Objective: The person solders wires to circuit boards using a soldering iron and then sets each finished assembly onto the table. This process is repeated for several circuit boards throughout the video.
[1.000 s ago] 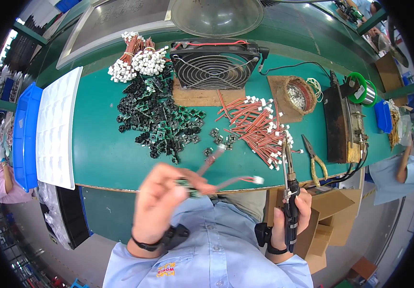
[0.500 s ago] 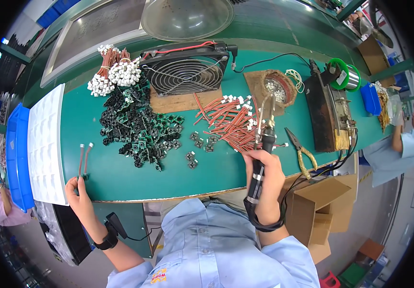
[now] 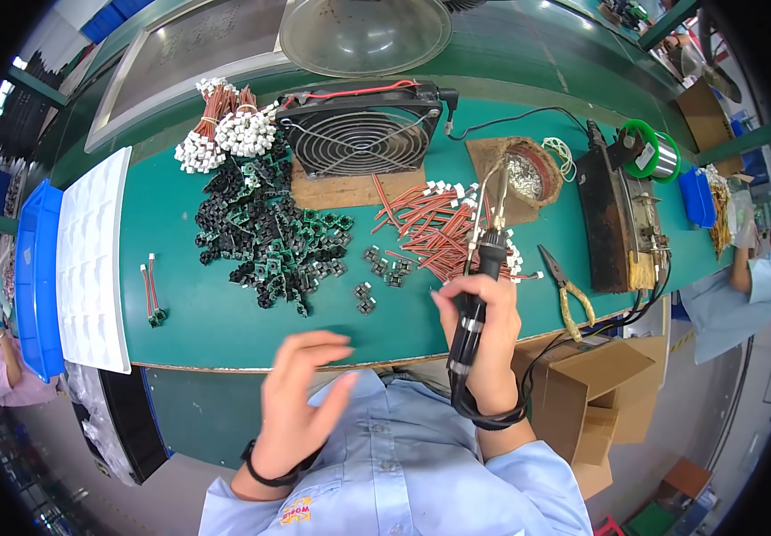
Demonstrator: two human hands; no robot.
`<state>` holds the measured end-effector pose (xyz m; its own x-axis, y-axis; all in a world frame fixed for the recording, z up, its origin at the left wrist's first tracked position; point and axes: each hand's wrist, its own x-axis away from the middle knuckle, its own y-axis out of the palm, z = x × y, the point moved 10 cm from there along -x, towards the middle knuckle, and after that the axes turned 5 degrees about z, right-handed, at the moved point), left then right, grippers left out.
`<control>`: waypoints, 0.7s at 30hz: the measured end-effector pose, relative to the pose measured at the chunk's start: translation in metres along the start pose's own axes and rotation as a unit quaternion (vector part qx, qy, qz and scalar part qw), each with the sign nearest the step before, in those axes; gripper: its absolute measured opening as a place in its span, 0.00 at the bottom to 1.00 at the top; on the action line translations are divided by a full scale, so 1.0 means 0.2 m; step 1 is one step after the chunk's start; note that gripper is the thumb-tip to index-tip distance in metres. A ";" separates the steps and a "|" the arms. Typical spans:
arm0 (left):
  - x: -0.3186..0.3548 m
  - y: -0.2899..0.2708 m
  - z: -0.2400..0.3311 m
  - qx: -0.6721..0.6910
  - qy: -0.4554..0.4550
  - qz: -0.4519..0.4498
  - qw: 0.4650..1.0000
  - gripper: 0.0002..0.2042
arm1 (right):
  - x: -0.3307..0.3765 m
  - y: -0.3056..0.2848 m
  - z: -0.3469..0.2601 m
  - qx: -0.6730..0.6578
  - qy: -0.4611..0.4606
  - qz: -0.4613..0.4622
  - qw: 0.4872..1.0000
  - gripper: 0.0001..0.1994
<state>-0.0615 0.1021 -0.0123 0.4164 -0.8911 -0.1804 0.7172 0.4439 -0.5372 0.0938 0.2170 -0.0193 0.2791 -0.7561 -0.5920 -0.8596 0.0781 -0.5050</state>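
My right hand [image 3: 492, 330] is wrapped around the black handle of a soldering iron [image 3: 492, 257], its metal tip pointing away over the table. Empty, my left hand [image 3: 300, 402] hovers at the front edge with fingers apart. On the far left of the green mat lies a small circuit board [image 3: 156, 316] with two red-brown wires attached, ending in white connectors. Small boards [image 3: 365, 298] sit in loose clusters ahead of my hands. Beyond the iron spreads a heap of short red-brown wires [image 3: 434, 234] with white connectors. A large pile of dark green-black boards [image 3: 265, 223] lies left of it.
A black fan [image 3: 363, 134] stands at the back beside bundled wires [image 3: 247, 129]. Right of the iron are a round solder-waste dish [image 3: 542, 183], pliers [image 3: 571, 299], a dark soldering station [image 3: 604, 223] and a solder spool [image 3: 649, 152]. A white tray [image 3: 95, 268] borders the left side.
My left hand has let go of the wired board, leaving it on the mat at the left, and moved right toward my body. The iron stays in my right hand, shifted slightly.
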 end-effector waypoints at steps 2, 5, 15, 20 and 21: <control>-0.04 0.12 0.07 0.062 0.007 -0.035 0.997 0.12 | 0.03 0.00 -0.03 -0.095 0.011 -0.018 0.995 0.20; -0.07 0.21 0.11 0.011 0.083 -0.048 0.995 0.11 | 0.08 0.03 -0.11 -0.136 -0.025 -0.131 0.982 0.21; -0.03 0.25 0.13 0.014 0.124 -0.109 0.986 0.08 | 0.17 0.01 -0.17 -0.186 -0.011 -0.240 0.953 0.22; -0.02 0.27 0.17 0.034 0.142 -0.116 0.982 0.08 | 0.17 -0.01 -0.11 -0.253 0.078 -0.206 0.942 0.19; -0.02 0.27 0.17 0.048 0.139 -0.123 0.981 0.08 | 0.17 -0.01 -0.11 -0.268 0.091 -0.206 0.937 0.19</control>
<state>-0.0054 0.1329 -0.0134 0.0641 -0.9579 -0.2798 0.8318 0.2062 -0.5153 0.0952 0.1763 -0.0249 0.5992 -0.7523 -0.2737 -0.7996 -0.5459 -0.2502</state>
